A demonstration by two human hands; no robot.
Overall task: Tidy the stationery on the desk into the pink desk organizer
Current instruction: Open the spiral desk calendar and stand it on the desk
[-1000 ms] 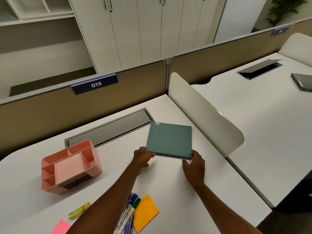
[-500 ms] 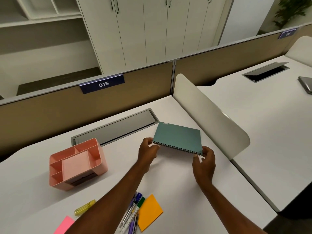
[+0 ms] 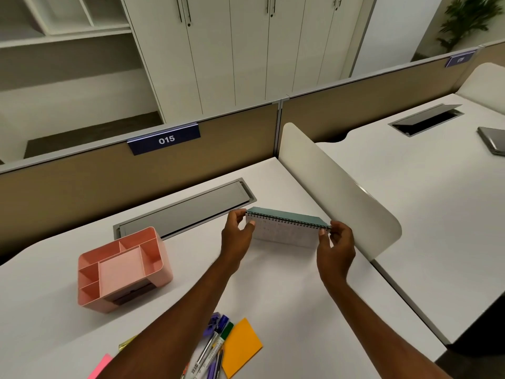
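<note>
The left hand (image 3: 236, 233) is pinching one end of the spiral notebook (image 3: 287, 216) along its wire-bound edge, and the right hand (image 3: 334, 247) is pinching the other end, so both are clamped on it. Holding the two ends is probably keeping the cover and pages from flopping open while the person is turning it. The notebook is hanging clear of the counter (image 3: 273, 285), right of the pink desk organizer (image 3: 164, 272) and well apart from it. The pens (image 3: 216, 343) and the orange sticky pad (image 3: 241, 346) are lying nearer the person, not yet tidied. A second ago the teal cover was facing up, nearly flat and low over the counter; now the bound edge is sitting higher, the cover is showing almost edge-on, and a pale underside is facing the camera.
</note>
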